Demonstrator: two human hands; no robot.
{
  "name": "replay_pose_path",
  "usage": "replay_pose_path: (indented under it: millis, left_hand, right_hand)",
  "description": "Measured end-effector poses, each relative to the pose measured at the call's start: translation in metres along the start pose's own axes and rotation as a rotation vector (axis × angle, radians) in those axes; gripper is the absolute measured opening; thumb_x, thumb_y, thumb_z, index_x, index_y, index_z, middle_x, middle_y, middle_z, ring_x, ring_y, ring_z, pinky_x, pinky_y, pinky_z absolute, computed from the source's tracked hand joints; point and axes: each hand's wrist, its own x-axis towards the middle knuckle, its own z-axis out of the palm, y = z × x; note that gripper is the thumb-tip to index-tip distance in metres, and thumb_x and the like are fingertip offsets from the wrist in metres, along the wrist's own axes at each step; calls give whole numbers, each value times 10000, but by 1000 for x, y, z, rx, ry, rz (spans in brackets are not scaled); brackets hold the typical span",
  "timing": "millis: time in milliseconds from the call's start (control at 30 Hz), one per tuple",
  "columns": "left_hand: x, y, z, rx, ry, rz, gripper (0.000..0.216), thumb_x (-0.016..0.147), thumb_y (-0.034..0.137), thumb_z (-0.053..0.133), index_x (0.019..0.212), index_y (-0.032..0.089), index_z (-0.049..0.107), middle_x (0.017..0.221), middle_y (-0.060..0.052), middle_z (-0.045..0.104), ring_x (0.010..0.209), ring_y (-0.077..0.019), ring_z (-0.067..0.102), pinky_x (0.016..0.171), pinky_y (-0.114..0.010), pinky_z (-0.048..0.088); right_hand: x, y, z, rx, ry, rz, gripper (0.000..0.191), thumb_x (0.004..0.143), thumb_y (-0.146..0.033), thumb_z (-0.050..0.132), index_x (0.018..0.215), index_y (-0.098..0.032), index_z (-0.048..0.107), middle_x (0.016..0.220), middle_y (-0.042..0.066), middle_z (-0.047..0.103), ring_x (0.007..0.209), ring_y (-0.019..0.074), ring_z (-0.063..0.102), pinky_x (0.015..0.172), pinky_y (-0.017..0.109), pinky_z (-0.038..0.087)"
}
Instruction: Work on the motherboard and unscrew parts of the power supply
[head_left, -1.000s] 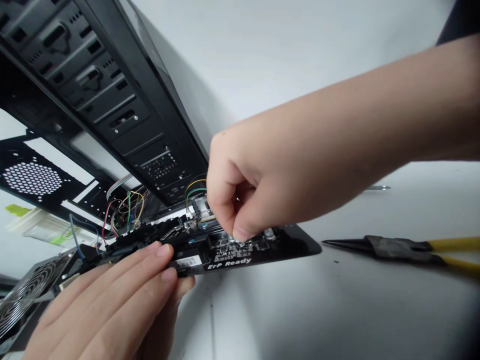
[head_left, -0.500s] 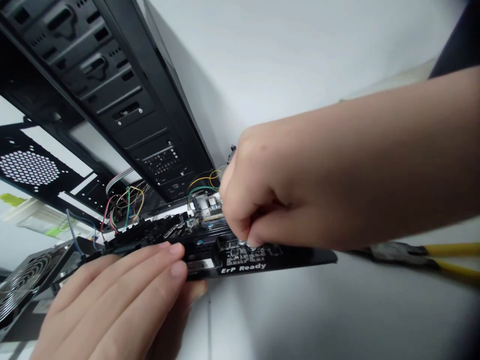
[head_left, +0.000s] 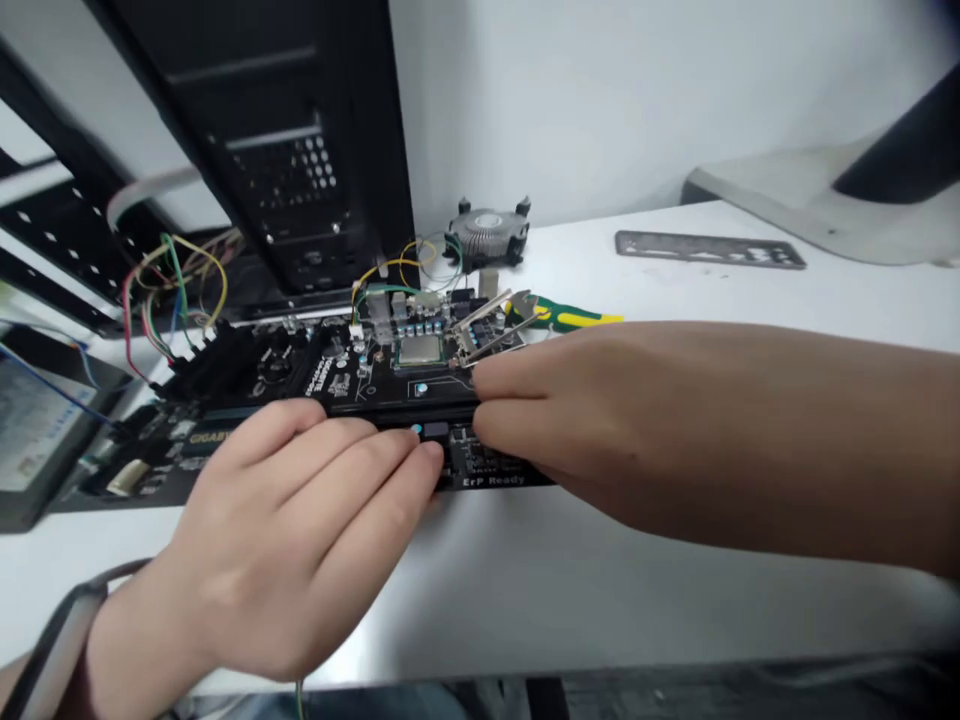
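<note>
A black motherboard (head_left: 360,390) lies near the table's front, with a silver processor (head_left: 420,349) in its socket. The socket's metal load frame (head_left: 487,325) is raised. My left hand (head_left: 322,520) grips the board's near edge, fingers lying over the top beside the memory slots; its thumb is hidden. At the right end of the slots is my right hand (head_left: 570,420), fingers pressed together and pointing at the board. What its fingertips hold, if anything, is hidden. Thin coloured wires (head_left: 169,290) run to the board's left side.
An open black computer case (head_left: 300,150) stands behind the board on the left. Further back are a round CPU cooler (head_left: 487,232) and a metal I/O shield (head_left: 709,250). Yellow-green handled pliers (head_left: 566,316) lie behind my right hand. A power supply (head_left: 45,420) sits far left.
The board now appears lying flatter, and the view has swung to show more table. My right hand has turned from a steep downward fist to a flatter pose. My left hand stays at the near edge.
</note>
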Motion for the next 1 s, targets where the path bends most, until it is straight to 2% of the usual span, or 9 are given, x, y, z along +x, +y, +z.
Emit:
replay_pose_path:
  millis: [67, 167, 300, 400, 567, 733, 1000]
  left_hand:
    - [-7, -3, 5, 9, 21, 33, 185, 956, 156, 507, 1094, 109, 621, 953, -40, 772, 781, -194, 645, 709, -365, 433]
    - [-16, -2, 10, -1, 21, 42, 218, 985, 149, 403, 1060, 130, 607, 879, -14, 769, 736, -174, 655, 676, -363, 454]
    - [-16, 0, 10, -53, 31, 40, 222, 980, 139, 397, 1022, 128, 614, 851, -13, 763, 719, -171, 670, 641, -364, 473]
    - [-14, -1, 9, -86, -13, 41, 315, 977, 111, 334, 972, 141, 648, 838, -20, 754, 685, -170, 660, 587, -358, 456]
    - [-16, -2, 12, -135, -61, 63, 363, 974, 123, 321, 915, 149, 678, 774, -38, 720, 642, -177, 627, 525, -346, 408]
    - [-20, 4, 21, -142, 39, 11, 356, 955, 117, 325, 892, 131, 675, 816, -92, 722, 688, -215, 649, 531, -369, 422]
    - [-21, 9, 26, -139, 124, -56, 346, 961, 151, 348, 860, 170, 678, 814, -62, 723, 699, -205, 648, 557, -370, 467]
  right_hand:
    - [7, -9, 3, 40, -61, -90, 221, 803, 32, 433, 775, -170, 518, 770, -13, 559, 620, 77, 432, 583, 255, 290]
    - [12, -23, 7, 19, -50, -100, 217, 790, 42, 417, 741, -164, 461, 737, -1, 508, 572, 86, 369, 551, 261, 229]
    - [14, -33, 7, -56, -43, -128, 225, 820, 18, 409, 716, -181, 411, 708, 3, 457, 575, 105, 350, 551, 267, 231]
    - [15, -36, 6, -102, -73, -137, 241, 847, 5, 390, 709, -193, 400, 691, 3, 429, 576, 124, 355, 560, 276, 238]
    - [15, -34, 9, -55, -120, -163, 238, 858, 11, 378, 733, -190, 410, 719, 4, 420, 575, 124, 339, 561, 270, 233]
    - [16, -37, 9, -45, -117, -164, 220, 857, -2, 427, 731, -182, 429, 712, 11, 415, 576, 126, 347, 572, 275, 245]
    - [16, -41, 3, -59, -175, -126, 253, 881, 2, 406, 708, -181, 388, 709, 6, 368, 587, 120, 293, 595, 295, 198]
